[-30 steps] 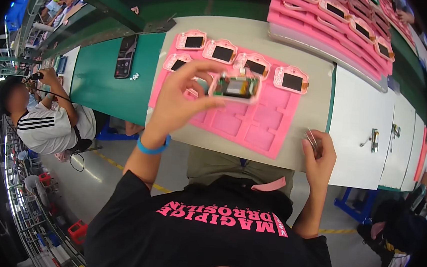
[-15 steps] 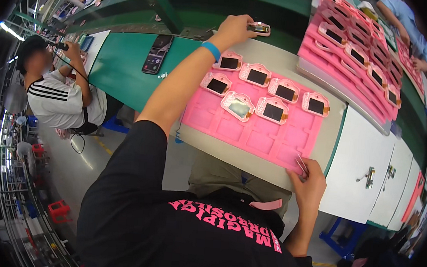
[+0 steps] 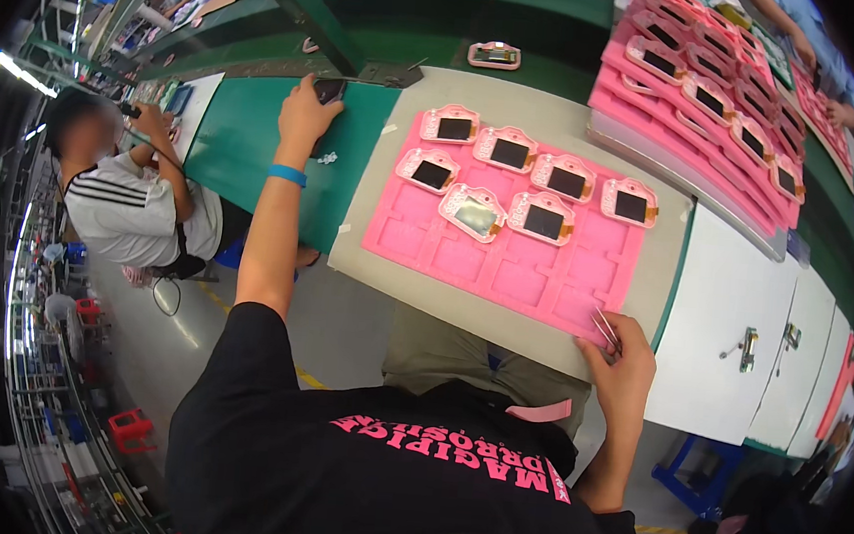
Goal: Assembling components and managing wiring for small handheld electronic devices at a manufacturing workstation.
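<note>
- Dark phone (image 3: 330,90) at the far side of the green desk (image 3: 240,152), mostly hidden by the left hand (image 3: 306,117); whether that grip is closed around it or only resting on it, I cannot tell.
- Metal tweezers (image 3: 604,327) pinched in the grip of the right hand (image 3: 624,363), their tips over the near right corner of a pink tray (image 3: 587,270).
- Tray lying on a beige mat (image 3: 660,260), seven pink casings (image 3: 505,151) in its far and middle places; one (image 3: 473,213) shows a pale screen, the others dark ones.
- Small white bits (image 3: 327,158) near the phone.
- Another casing (image 3: 494,55) beyond the mat's far edge, on a dark green strip (image 3: 545,43).
- Stacked pink trays (image 3: 659,125) with more casings, at the far right.
- White panels (image 3: 709,319) right of the mat, small metal pieces (image 3: 747,350) on them.
- Co-worker in a striped white shirt (image 3: 130,214), to the left.
</note>
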Action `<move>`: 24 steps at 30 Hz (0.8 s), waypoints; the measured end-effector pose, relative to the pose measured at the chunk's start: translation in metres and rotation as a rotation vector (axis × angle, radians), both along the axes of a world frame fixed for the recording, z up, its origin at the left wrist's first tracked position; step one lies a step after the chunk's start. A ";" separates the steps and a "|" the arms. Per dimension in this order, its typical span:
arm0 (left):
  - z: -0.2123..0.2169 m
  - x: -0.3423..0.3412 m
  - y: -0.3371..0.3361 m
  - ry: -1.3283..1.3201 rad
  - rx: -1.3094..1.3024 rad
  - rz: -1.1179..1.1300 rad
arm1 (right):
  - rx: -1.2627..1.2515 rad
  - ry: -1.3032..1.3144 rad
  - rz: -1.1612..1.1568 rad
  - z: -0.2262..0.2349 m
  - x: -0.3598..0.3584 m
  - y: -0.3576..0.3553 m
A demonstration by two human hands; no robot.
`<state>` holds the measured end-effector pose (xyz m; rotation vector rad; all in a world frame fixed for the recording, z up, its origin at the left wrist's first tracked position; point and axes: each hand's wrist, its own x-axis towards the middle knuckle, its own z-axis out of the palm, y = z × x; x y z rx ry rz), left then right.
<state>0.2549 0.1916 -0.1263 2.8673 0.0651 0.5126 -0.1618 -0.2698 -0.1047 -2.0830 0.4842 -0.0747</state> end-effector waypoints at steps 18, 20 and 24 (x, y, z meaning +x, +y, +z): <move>0.013 -0.046 -0.013 -0.081 -0.050 -0.216 | -0.619 0.046 -0.672 -0.034 -0.108 -0.241; 0.027 -0.092 -0.047 -0.142 -0.242 -0.367 | -0.676 0.205 -0.644 -0.034 -0.109 -0.263; 0.030 -0.188 -0.062 -0.168 -0.323 -0.461 | -0.752 0.233 -0.470 -0.039 -0.091 -0.263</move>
